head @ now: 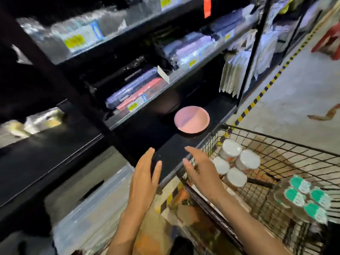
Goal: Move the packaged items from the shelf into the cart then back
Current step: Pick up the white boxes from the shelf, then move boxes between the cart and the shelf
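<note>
My left hand (146,170) and my right hand (199,167) are both stretched forward with straight fingers, holding nothing, over the front edge of the low black shelf (165,144). A pink round pack of plates (191,119) lies on that shelf beyond my hands. To the right stands the black wire cart (276,144). Inside it sit several white-lidded round packs (236,162) and a wrapped pack with green-and-white lids (305,199). My right hand is just above the cart's near left rim.
Upper shelves hold plastic-wrapped goods (134,91) with yellow price tags (74,41). White packets (237,74) hang at the right of the shelving. A black upright post (252,52) divides the bays. Yellow-black floor tape (257,98) runs along the shelf base. A clear plastic bin (88,199) sits low left.
</note>
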